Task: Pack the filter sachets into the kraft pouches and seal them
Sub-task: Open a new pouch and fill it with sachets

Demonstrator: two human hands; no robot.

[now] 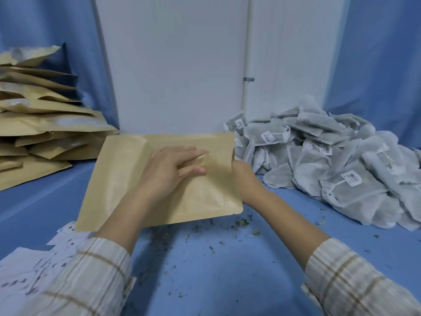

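Blue tabletop [205,270] under a white wall: we lay our left hand [169,173], fingers straight, flat on the kraft pouch [118,179], held tilted at centre. Our right hand [239,172] reaches behind the pouch's right edge; we cannot tell its grip. Filter sachets [319,160] are heaped to the right, stacked pouches [41,124] to the left, printed papers [34,265] near left, herb crumbs [241,223] below.
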